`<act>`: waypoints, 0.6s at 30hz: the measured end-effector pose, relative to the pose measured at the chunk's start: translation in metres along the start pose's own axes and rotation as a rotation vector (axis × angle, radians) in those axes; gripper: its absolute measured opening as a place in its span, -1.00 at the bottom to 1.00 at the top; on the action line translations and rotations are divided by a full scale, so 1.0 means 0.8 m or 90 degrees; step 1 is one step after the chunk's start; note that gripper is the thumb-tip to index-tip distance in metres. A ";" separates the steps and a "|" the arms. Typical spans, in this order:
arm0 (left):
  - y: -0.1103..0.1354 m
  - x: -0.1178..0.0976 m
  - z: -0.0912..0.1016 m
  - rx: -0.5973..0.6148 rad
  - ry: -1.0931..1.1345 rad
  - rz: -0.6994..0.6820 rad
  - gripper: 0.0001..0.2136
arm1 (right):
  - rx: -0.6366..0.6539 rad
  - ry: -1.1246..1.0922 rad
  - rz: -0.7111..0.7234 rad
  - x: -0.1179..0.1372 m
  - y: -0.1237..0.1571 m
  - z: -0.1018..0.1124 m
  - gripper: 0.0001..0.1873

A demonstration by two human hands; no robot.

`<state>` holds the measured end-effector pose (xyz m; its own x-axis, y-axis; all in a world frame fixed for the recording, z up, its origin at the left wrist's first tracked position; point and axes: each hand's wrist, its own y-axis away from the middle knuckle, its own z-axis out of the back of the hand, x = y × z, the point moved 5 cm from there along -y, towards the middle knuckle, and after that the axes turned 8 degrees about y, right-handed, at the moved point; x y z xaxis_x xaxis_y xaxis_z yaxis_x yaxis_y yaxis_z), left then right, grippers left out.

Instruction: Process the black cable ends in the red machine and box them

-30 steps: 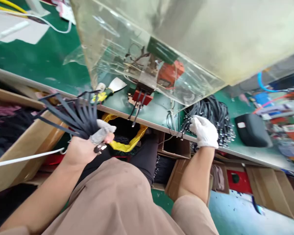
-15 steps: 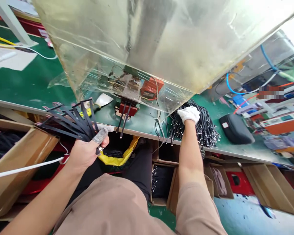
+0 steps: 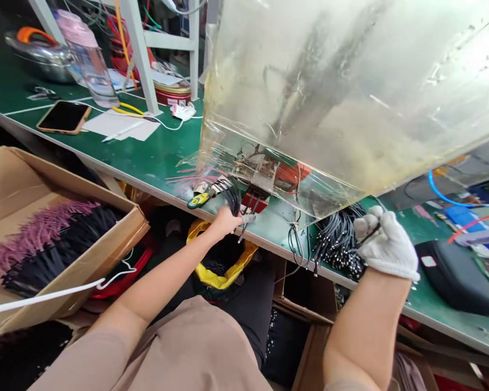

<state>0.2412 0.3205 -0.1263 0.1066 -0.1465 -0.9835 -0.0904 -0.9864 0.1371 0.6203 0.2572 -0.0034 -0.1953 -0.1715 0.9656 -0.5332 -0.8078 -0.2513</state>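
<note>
My left hand (image 3: 227, 219) is closed round a bunch of black cables (image 3: 230, 196), held at the edge of the green bench (image 3: 155, 155) beside a small red fixture (image 3: 256, 202) under the clear plastic guard (image 3: 330, 98). My right hand (image 3: 387, 244), in a white glove, pinches a thin black cable (image 3: 370, 234) just above the heap of black cables (image 3: 338, 241) lying on the bench.
A cardboard box (image 3: 118, 203) of pink and black cables stands at the left. A phone (image 3: 64, 116), papers, a water bottle (image 3: 90, 64) and a metal pot sit on the far bench. A black case (image 3: 456, 277) lies right. A yellow-rimmed bag (image 3: 218, 274) and boxes are below the bench.
My left hand has carried the black bunch forward onto the bench edge by the red fixture. My right hand has lifted off the heap with one cable. The view has swung left.
</note>
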 end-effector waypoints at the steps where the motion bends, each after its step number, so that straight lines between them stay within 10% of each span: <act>1: -0.002 0.005 -0.006 0.026 -0.005 0.007 -0.57 | 0.027 -0.026 -0.021 -0.005 0.010 0.000 -0.92; 9: 0.036 0.028 -0.021 0.170 -0.007 0.055 -0.64 | 0.144 -0.127 -0.145 -0.044 0.093 -0.031 -0.73; 18: 0.077 0.036 -0.003 0.214 0.075 0.027 -0.65 | 0.150 -0.239 -0.119 -0.008 0.158 -0.072 -0.81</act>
<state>0.2414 0.2557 -0.1461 0.2075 -0.2143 -0.9545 -0.4158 -0.9025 0.1122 0.5071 0.1888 -0.0451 0.2207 -0.1682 0.9607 -0.3210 -0.9427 -0.0913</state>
